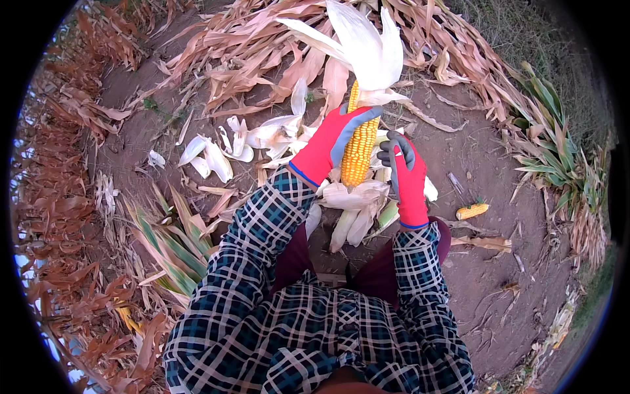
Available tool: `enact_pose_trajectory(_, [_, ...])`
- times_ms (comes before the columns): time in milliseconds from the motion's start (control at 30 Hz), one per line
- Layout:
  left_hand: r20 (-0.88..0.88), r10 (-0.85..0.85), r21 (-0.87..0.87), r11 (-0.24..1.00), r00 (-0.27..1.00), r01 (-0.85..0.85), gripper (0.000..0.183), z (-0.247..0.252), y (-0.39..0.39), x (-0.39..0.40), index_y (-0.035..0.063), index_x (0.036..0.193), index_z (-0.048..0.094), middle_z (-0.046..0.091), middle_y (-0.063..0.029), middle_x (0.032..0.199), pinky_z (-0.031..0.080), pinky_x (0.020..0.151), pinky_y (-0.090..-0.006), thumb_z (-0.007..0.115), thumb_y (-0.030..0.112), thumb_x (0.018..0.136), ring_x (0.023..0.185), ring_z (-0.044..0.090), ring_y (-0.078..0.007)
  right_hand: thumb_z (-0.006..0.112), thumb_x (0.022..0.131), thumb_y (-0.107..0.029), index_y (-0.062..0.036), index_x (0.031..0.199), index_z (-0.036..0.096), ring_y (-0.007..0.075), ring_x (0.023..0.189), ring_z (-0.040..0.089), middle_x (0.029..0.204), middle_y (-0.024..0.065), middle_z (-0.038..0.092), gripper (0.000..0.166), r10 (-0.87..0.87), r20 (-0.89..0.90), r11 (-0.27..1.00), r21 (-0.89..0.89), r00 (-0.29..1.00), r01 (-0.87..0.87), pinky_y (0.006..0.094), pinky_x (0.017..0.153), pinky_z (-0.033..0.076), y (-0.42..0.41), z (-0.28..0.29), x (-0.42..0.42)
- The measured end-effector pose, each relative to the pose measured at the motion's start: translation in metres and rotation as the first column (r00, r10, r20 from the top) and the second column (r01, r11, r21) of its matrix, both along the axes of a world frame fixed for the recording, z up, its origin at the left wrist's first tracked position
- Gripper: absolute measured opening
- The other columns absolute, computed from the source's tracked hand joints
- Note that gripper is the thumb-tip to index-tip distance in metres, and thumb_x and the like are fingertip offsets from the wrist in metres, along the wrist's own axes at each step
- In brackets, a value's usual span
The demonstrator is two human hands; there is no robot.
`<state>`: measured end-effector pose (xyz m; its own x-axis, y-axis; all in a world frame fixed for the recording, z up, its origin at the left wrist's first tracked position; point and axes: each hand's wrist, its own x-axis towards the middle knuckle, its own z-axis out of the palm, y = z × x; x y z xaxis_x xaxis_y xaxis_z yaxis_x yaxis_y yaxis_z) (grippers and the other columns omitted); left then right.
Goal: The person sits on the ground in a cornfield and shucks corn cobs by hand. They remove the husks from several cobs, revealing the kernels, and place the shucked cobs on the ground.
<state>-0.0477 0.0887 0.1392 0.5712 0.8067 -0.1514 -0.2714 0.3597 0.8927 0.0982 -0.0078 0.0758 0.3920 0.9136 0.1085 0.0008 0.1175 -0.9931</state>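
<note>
A yellow ear of corn (361, 147), its kernels bare, is gripped near its upper part by my left hand (330, 139) in a red and grey glove. White husk leaves (366, 49) fan out past the ear's narrow end; whether they are still joined to it is hard to see. Just right of the ear, my right hand (407, 172) is raised in a matching glove with its fingers curled. A small pale spot shows at its thumb tip, and I cannot tell what it is. Below the ear lie loose husks (355, 197) on the ground between my knees.
Dry corn stalks and leaves (236, 54) are heaped ahead. Stripped husks (211, 157) litter the soil to the left. A small corn cob (472, 211) lies at right. Greenish leaves (172, 241) stand by my left arm, and more (556, 138) lie at far right.
</note>
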Motion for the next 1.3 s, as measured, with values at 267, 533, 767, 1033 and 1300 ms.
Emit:
enact_pose_trajectory(267, [-0.132, 0.052, 0.313, 0.950, 0.990, -0.009, 0.040, -0.014, 0.000, 0.006, 0.0002, 0.113, 0.056, 0.064, -0.0056, 0.097, 0.049, 0.074, -0.0260, 0.070, 0.017, 0.080, 0.084, 0.061, -0.0123, 0.061, 0.088, -0.016, 0.0016, 0.131, 0.046, 0.0158, 0.084, 0.064, 0.099, 0.0098, 0.065, 0.049, -0.130, -0.067, 0.980, 0.146, 0.989, 0.138, 0.0279, 0.075, 0.051, 0.008, 0.010, 0.016])
enact_pose_trajectory(533, [-0.569, 0.336, 0.665, 0.725, 0.751, 0.180, 0.061, -0.016, 0.003, 0.011, 0.0026, 0.112, 0.059, 0.067, -0.0115, 0.098, 0.050, 0.077, -0.0319, 0.081, 0.036, 0.065, 0.086, 0.065, -0.0204, 0.061, 0.087, -0.013, 0.0003, 0.126, 0.051, 0.0186, 0.077, 0.066, 0.091, 0.0106, 0.067, 0.043, -0.179, 0.481, 0.951, 0.307, 0.858, 0.027, 0.0303, 0.072, 0.052, -0.014, 0.025, 0.022])
enact_pose_trajectory(767, [-0.548, 0.364, 0.800, 0.489, 0.753, 0.346, 0.083, -0.031, -0.005, 0.008, 0.0084, 0.124, 0.055, 0.063, -0.0125, 0.111, 0.049, 0.085, -0.0351, 0.079, 0.053, 0.059, 0.101, 0.062, -0.0271, 0.044, 0.100, -0.026, -0.0028, 0.099, 0.056, 0.0181, 0.064, 0.065, 0.077, 0.0115, 0.065, 0.026, -0.254, -0.283, 0.864, 0.364, 0.925, 0.348, 0.0293, 0.060, 0.053, -0.014, 0.028, 0.075])
enact_pose_trajectory(1033, [-0.358, 0.029, 0.260, 0.963, 0.933, 0.070, 0.046, -0.023, 0.003, 0.013, 0.0022, 0.105, 0.060, 0.064, -0.0049, 0.089, 0.051, 0.068, -0.0275, 0.073, 0.037, 0.078, 0.076, 0.063, -0.0146, 0.057, 0.092, -0.013, 0.0038, 0.126, 0.053, 0.0173, 0.073, 0.065, 0.085, 0.0117, 0.067, 0.038, -0.018, -0.015, 0.946, 0.322, 1.000, 0.021, 0.0302, 0.072, 0.052, -0.027, 0.046, 0.028])
enact_pose_trajectory(1300, [-0.042, -0.105, 0.057, 0.993, 0.994, 0.107, 0.042, -0.011, 0.003, -0.003, 0.0032, 0.111, 0.059, 0.064, -0.0059, 0.093, 0.053, 0.071, -0.0286, 0.056, 0.040, 0.091, 0.079, 0.064, -0.0137, 0.076, 0.076, -0.028, -0.0018, 0.145, 0.026, 0.0277, 0.122, 0.048, 0.136, 0.0215, 0.043, 0.089, -0.321, 0.430, 0.942, 0.237, 0.844, 0.238, 0.0422, 0.098, 0.042, -0.003, 0.021, 0.049])
